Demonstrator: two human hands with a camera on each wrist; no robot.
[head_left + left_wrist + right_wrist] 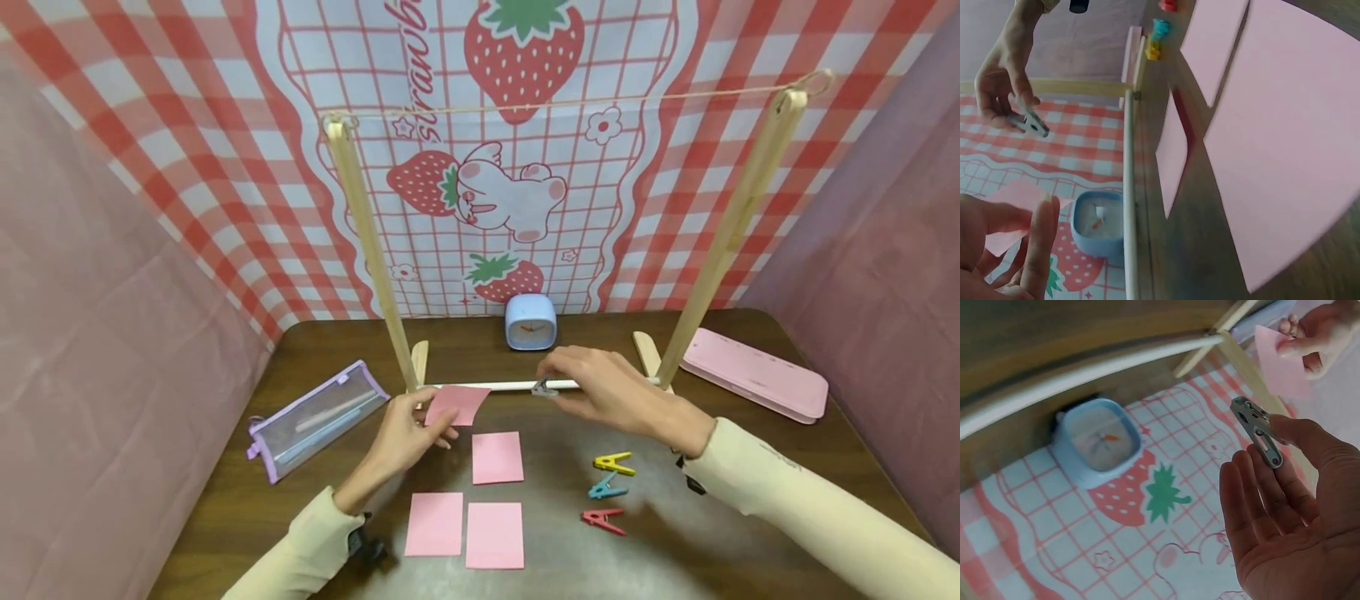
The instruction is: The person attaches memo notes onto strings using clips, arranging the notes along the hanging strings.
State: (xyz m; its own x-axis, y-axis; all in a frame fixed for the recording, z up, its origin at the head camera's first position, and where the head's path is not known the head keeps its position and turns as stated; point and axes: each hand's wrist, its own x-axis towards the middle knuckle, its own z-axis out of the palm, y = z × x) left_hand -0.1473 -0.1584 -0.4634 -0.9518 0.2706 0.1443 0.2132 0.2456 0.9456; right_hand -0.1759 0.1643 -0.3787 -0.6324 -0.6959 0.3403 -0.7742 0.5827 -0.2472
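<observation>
My left hand (401, 437) pinches a pink sticky note (463, 406) between thumb and fingers, raised above the table. To its right, my right hand (600, 385) holds a grey clothespin (543, 389) by thumb and fingers, near the white rod. The right wrist view shows that clothespin (1257, 431) against the fingers, apart from the note. Below lie three more pink sticky notes, one (497, 457) higher and two, left (434, 524) and right (495, 536), side by side. A yellow clothespin (613, 463), a blue one (606, 487) and a red one (602, 521) lie at right.
Two wooden posts, left (365, 233) and right (738, 221), carry a string (600, 102) and are joined low by a white rod (502, 386). Behind stands a blue clock (531, 322). A clear pouch (322, 421) lies left, a pink case (757, 375) right.
</observation>
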